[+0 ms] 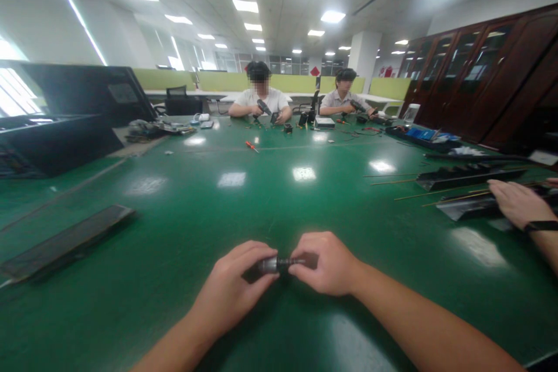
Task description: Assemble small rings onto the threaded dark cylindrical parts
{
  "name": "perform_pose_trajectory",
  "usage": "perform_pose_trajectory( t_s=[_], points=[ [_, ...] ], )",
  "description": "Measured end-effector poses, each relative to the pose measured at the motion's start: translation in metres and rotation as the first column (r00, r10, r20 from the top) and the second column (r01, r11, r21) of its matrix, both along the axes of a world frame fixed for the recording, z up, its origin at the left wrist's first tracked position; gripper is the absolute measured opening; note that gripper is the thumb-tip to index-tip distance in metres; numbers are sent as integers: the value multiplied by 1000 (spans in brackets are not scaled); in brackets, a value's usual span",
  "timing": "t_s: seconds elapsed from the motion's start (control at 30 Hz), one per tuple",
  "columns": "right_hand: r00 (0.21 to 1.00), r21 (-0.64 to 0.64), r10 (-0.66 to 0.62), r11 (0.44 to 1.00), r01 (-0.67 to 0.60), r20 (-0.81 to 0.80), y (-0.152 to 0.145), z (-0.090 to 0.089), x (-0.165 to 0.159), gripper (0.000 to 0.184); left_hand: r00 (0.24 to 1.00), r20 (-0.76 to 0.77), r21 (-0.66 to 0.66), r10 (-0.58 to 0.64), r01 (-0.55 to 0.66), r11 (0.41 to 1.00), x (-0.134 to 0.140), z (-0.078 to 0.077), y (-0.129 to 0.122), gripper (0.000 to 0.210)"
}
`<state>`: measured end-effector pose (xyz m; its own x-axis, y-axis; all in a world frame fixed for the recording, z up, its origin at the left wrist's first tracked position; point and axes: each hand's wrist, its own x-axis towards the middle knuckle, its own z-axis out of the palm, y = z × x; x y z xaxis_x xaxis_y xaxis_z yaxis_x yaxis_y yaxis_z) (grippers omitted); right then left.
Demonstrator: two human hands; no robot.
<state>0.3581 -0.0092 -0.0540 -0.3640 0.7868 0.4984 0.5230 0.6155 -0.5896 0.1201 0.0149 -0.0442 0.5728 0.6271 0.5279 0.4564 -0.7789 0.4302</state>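
Note:
Close to me, over the green tabletop, I hold a small cylindrical metal part (pixel 270 265) with a thin dark shaft (pixel 285 262) that points right. My left hand (pixel 238 276) is closed around the silver-grey cylinder, thumb below and fingers above. The thumb and forefinger of my right hand (pixel 326 264) pinch the shaft's right end. Part of the cylinder is hidden behind my left fingers, and blur hides the shaft's fine detail.
A long flat dark bar (pixel 70 241) lies at left. Another person's hand (pixel 518 203) rests at right by black metal channels (pixel 473 177) and thin rods. An orange screwdriver (pixel 250 145) lies farther back. Two people (pixel 260 96) sit opposite with power drills. Electronics stand at far left.

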Motion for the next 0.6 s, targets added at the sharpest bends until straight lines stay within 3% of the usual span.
perform_pose_trajectory(
  t_s=[0.6],
  points=[
    [1000, 0, -26, 1000, 26, 15, -1, 3, 1, 8, 1000, 7, 23, 19, -20, 1000, -1, 1, 2, 19]
  ],
)
